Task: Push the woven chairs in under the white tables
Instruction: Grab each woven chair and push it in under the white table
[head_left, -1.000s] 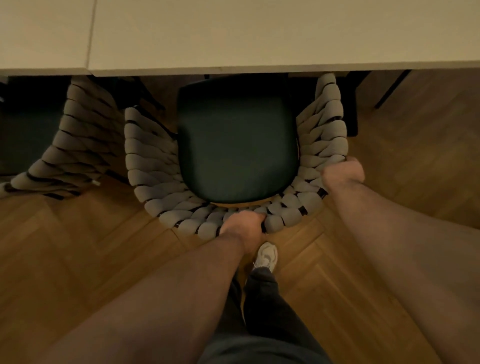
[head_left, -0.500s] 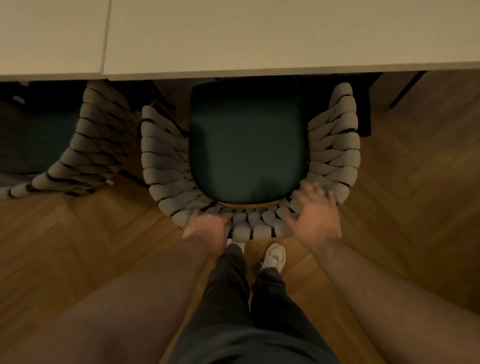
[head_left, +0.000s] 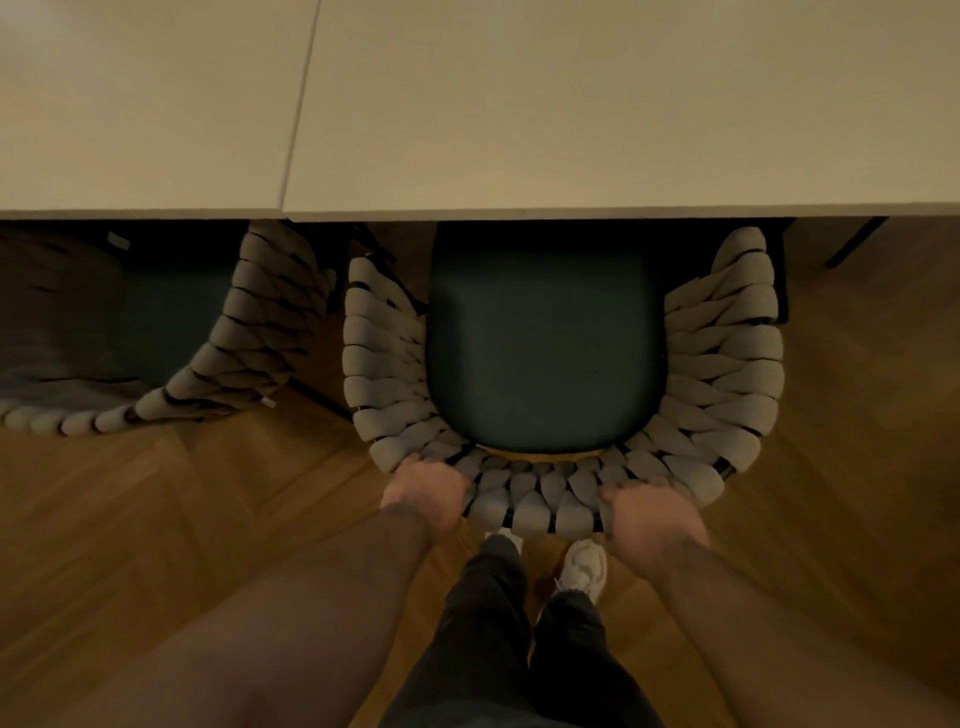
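Observation:
A woven chair (head_left: 727, 374) with a dark green seat cushion (head_left: 540, 353) stands in front of me, its seat front tucked under the edge of the white table (head_left: 571, 130). My left hand (head_left: 427, 493) grips the left part of the curved woven backrest. My right hand (head_left: 652, 519) grips the backrest's right part. A second woven chair (head_left: 249, 353) stands to the left, partly under the neighbouring white table (head_left: 140, 114).
The floor (head_left: 182, 519) is herringbone wood. My legs in dark trousers (head_left: 509, 649) and a white shoe (head_left: 584, 566) are directly behind the chair. A dark table leg (head_left: 852, 244) shows at the right under the table edge.
My right hand left the chair's right armrest and came to the back of the backrest. My left hand shifted left along the backrest. Both now grip it.

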